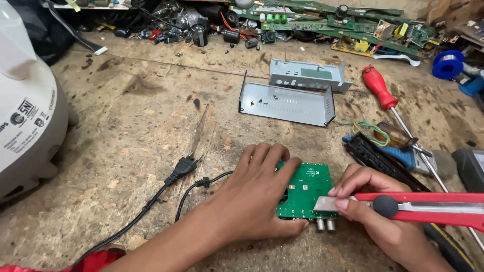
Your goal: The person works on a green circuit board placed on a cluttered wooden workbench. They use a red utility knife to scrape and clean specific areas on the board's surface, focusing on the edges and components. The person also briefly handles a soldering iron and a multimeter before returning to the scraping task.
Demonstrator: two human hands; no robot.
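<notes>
Presently: left hand (pixel 262 189) flat, pinning green circuit board (pixel 306 190); right hand (pixel 375 201) at 3 o'clock grips red utility knife (pixel 428 205). Risk: blade slipping toward left fingers.

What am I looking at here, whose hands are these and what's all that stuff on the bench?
This is one picture from a camera worn on a person's head, looking down at their own hands over a worn wooden workbench. The left hand presses flat on a green circuit board. The right hand holds a red utility knife, blade at the board's edge. Nearby lie a black power cord, a grey metal casing, a red-handled screwdriver, and scrap circuit boards at the back.
</notes>
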